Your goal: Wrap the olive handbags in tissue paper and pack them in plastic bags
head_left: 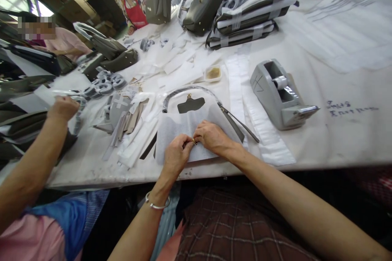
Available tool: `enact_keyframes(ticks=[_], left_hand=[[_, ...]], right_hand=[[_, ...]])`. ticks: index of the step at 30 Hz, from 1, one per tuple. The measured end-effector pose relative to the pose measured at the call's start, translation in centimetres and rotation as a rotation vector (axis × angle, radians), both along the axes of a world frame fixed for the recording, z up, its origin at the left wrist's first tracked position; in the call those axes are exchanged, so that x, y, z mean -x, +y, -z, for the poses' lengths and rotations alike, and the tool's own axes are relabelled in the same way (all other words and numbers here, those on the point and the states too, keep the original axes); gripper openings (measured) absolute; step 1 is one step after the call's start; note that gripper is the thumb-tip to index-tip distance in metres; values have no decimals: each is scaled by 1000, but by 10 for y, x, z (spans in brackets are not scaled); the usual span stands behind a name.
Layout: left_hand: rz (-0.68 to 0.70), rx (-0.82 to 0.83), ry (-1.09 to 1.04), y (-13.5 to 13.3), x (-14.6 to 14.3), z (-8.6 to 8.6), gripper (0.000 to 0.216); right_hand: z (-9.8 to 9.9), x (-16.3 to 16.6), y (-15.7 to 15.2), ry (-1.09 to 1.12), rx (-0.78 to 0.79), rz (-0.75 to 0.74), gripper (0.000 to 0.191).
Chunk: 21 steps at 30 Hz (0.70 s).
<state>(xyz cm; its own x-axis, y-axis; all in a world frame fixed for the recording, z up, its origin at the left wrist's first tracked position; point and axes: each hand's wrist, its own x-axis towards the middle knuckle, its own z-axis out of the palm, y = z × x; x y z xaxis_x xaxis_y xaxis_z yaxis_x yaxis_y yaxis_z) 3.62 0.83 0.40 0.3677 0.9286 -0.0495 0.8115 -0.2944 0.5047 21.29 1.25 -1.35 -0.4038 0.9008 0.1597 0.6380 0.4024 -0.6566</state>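
A dark olive handbag [238,129] lies on the table in front of me, its front covered by a sheet of white tissue paper [174,124]. Its wrapped handle arches away from me, and a dark flap tab [191,105] with a gold fitting shows above the paper. Over the lower middle of the paper, my left hand [177,153] and my right hand [211,135] meet fingertip to fingertip. Both pinch a small gold-coloured metal clasp [194,141], which the fingers partly hide.
A grey tape dispenser [277,94] stands to the right, a small tray [212,74] behind the bag. Cardboard strips [131,120] lie left. Stacked handbags [245,20] sit at the back. A co-worker's arm [45,142] reaches in at left; other people are across the table.
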Motion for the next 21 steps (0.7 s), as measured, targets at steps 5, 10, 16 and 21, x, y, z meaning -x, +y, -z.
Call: enact_keyframes(ticks=[5,10,16,21], left_hand=[[0,-9,-20,-2,0,1,10],[-2,-19,-23,-3,-1,0,10],[-10,-6,-15,-2,0,3,8],[-11,-32,-11,-2,1,5,10]], right_hand=[[-1,-4,0,77,13,-17,13],[-2,-3,3,55,37,-2,11],[-4,1,3,43,43,15,15],[-5,4,3,-19,74,30,18]])
